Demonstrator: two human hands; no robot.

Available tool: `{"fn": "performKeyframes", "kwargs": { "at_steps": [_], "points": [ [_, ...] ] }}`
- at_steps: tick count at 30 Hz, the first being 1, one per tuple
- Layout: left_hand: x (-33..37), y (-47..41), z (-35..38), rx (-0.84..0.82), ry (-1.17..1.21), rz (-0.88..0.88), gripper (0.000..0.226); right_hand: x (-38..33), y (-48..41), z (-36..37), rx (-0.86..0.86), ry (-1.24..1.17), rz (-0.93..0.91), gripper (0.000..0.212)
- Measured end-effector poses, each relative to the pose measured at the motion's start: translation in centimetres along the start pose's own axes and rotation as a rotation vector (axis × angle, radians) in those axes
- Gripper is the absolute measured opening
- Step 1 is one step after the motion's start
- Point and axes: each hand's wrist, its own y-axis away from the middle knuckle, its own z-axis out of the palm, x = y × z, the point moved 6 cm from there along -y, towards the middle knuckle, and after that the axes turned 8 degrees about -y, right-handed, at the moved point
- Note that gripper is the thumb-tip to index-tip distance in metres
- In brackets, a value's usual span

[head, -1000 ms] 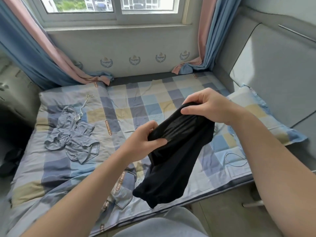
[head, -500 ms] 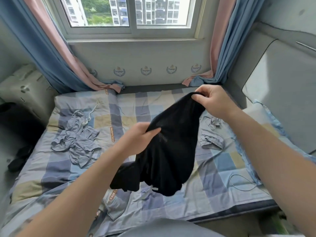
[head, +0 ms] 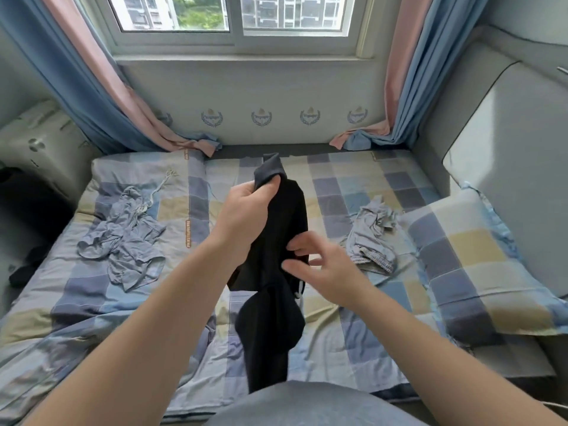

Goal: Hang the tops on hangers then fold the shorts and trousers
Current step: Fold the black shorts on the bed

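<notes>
A bedroom in a home.
A bed (head: 353, 186) under a checked sheet fills the room, with a matching pillow (head: 479, 259) at right, loose clothes lying on it, and a curtained window (head: 236, 23) at the far wall facing apartment blocks.

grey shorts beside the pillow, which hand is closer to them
Right. The right hand is just left of the grey shorts, at the edge of the black garment. The left hand grips that garment's top, farther left on its other side.
</notes>
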Motion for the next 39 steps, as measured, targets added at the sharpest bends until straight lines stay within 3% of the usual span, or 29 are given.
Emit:
{"fn": "performKeyframes", "kwargs": {
  "at_steps": [2,4,9,12,15,18,21,25,30,34,37,39],
  "points": [
    [-0.1,0.1,1.2,0.004,0.071,-0.047,0.032,1.7,0.0,0.4,-0.025,0.018,0.051,0.058],
    [-0.1,0.1,1.9,0.024,0.134,-0.071,0.031,4.0,-0.1,0.4,-0.052,0.093,0.139,0.060],
    [0.3,-1.1,1.5,0.153,0.327,-0.056,0.023,10.6,0.1,-2.1,-0.019,0.357,0.318,0.011],
    [0.4,-2.6,0.5,0.218,0.361,-0.044,0.019,13.1,0.8,-5.1,0.026,0.395,0.386,0.014],
    [-0.3,-4.3,0.6,0.193,0.378,-0.095,0.017,12.5,0.8,-7.4,0.050,0.258,0.357,0.012],
    [-0.7,-5.7,1.0,0.138,0.346,-0.099,0.018,9.6,0.0,-9.2,0.121,0.100,0.262,0.027],
    [-0.3,-6.5,0.8,0.114,0.328,-0.042,0.026,6.4,-0.7,-10.5,0.134,-0.109,0.199,0.017],
    [-0.9,-6.5,0.9,0.075,0.155,-0.011,0.029,3.6,-1.2,-10.9,0.127,-0.283,0.184,0.023],
    [-4.6,-3.1,5.9,-0.291,-0.166,-0.042,0.037,2.0,-1.9,-9.6,0.164,-0.365,0.192,0.017],
    [-6.9,0.5,10.4,-0.564,-0.180,0.020,0.068,0.0,-2.0,-8.9,0.121,-0.509,0.160,0.016],
    [-7.5,0.5,10.9,-0.373,-0.259,0.159,0.039,-1.2,-2.1,-8.4,0.030,-0.602,0.117,0.020],
    [-8.0,0.0,10.2,-0.235,-0.215,0.123,0.016,-1.5,-2.1,-8.6,0.021,-0.638,0.091,0.029]
  ]
}}
